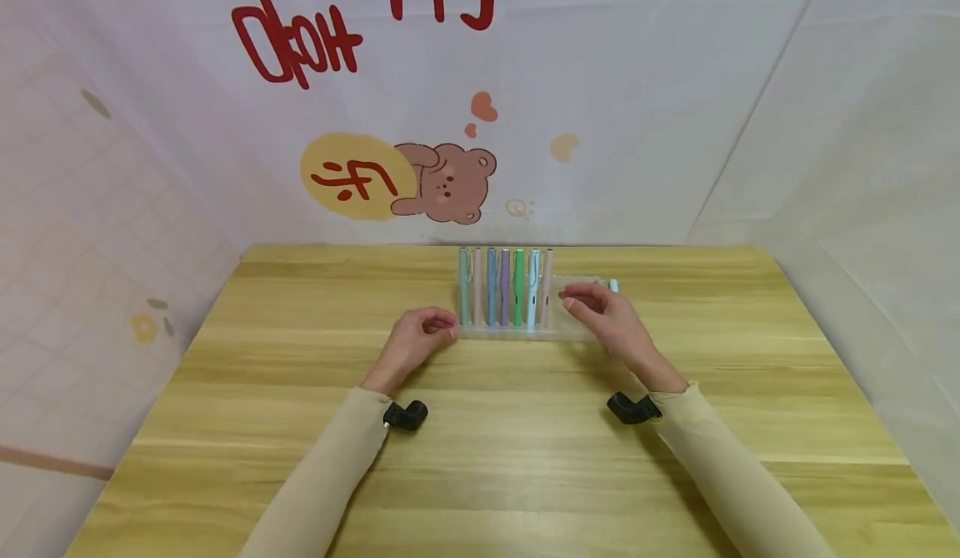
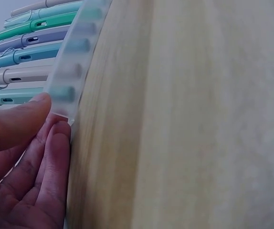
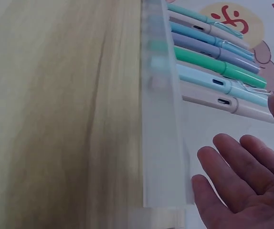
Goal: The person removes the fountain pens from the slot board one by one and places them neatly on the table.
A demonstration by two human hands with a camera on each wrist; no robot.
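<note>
A clear, frosted pen stand (image 1: pixel 570 334) holds several upright capped pens, including a purple pen (image 1: pixel 505 287), a green pen (image 1: pixel 518 287) and a light-blue pen (image 1: pixel 533 287). My left hand (image 1: pixel 420 337) is at the stand's left end, its thumb and fingertips pinching the corner beside the turquoise pen (image 2: pixel 25 96). Over the stand's right part, my right hand (image 1: pixel 611 320) holds nothing, its fingers loosely bent and apart. Nearest to it stands a pale pinkish pen (image 3: pixel 208 98). The tip of a light-blue object (image 1: pixel 613 285) shows behind the right hand.
The stand is near the back edge of a wood-grain table (image 1: pixel 480 458). Behind it hangs a white cloth (image 1: pixel 637 82) printed with a bear and red characters. Black wrist cameras (image 1: pixel 405 415) are strapped at both sleeves.
</note>
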